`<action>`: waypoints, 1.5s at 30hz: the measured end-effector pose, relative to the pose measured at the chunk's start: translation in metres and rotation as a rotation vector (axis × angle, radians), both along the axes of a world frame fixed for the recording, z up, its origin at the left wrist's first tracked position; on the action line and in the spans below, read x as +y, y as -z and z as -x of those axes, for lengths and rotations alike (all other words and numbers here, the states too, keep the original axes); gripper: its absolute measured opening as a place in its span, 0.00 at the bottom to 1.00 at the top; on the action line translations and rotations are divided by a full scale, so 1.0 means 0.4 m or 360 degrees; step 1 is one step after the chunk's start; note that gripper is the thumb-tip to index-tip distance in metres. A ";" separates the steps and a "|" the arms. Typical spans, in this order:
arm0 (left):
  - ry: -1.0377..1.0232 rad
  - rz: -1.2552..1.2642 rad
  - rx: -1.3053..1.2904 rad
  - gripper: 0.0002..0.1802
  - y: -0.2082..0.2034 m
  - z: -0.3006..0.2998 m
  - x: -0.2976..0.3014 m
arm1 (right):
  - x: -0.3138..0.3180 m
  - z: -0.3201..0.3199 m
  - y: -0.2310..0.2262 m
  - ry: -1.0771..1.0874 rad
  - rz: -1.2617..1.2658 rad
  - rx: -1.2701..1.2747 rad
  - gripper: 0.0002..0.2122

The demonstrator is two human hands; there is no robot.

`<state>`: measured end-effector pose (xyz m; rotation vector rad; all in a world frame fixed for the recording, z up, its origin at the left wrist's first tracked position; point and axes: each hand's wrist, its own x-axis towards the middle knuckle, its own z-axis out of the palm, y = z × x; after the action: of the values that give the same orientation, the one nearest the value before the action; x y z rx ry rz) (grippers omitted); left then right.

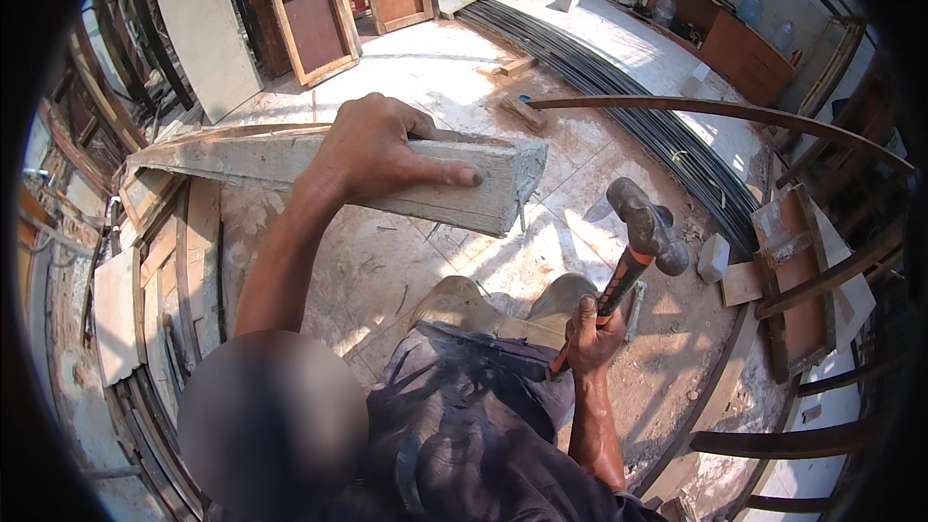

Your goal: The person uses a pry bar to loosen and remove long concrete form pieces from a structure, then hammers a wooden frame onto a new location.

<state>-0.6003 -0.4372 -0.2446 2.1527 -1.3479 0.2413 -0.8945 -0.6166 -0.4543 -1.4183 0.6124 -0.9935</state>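
My left hand (372, 150) is closed over the top of a long, pale, weathered wooden formwork piece (454, 188) near its right end, thumb along the near face. It looks like boards joined into a channel, with bits of wire or nails sticking out at the end. Its far end stretches away to the left. Lower right, my right hand (592, 336) grips the black-and-orange handle of a hammer (650, 222). The hammer is raised with its metal head up, apart from the wood.
A bundle of dark steel bars (619, 106) runs across the floor behind. Framed panels (309, 14) lean at the back left, and planks (184, 271) are stacked at the left. Curved brown bars (783, 440) and a board form (797, 271) stand at the right.
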 end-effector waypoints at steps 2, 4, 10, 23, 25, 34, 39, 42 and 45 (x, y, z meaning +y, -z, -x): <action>-0.0049 -0.0064 -0.0053 0.42 0.000 -0.001 0.000 | 0.043 0.033 0.021 -0.0112 0.0424 -0.0039 0.11; -0.0088 -0.0087 -0.0134 0.41 0.002 -0.002 -0.001 | 0.079 0.041 0.027 -0.0099 0.1238 0.0170 0.13; -0.0069 0.0047 -0.0166 0.41 0.020 -0.016 -0.017 | 0.095 -0.034 0.052 -0.0258 0.0905 0.0495 0.08; 0.0031 -0.0063 0.0052 0.40 0.072 0.024 -0.044 | 0.054 -0.010 -0.053 0.0144 0.0845 0.0263 0.12; 0.0041 -0.0130 0.0104 0.41 0.107 0.032 -0.034 | 0.017 -0.035 -0.105 0.0158 0.0366 0.0111 0.16; 0.0107 -0.0230 0.0030 0.43 0.425 0.105 -0.013 | -0.007 0.008 -0.033 -0.0368 -0.0549 0.0443 0.18; 0.0019 -0.0524 0.0077 0.43 0.496 0.135 -0.027 | 0.041 -0.047 0.065 -0.0626 -0.0961 0.0463 0.21; 0.0066 -0.0511 0.0043 0.43 0.543 0.145 -0.010 | 0.020 -0.048 0.083 -0.0635 -0.1088 0.0550 0.21; 0.0085 -0.0433 0.0037 0.42 0.585 0.160 -0.005 | -0.004 -0.053 0.116 -0.0635 -0.1218 0.0664 0.18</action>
<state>-0.6644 -0.4390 -0.4785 2.3266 -1.4947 0.0109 -0.8732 -0.6182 -0.5006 -0.9849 0.8545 -0.0948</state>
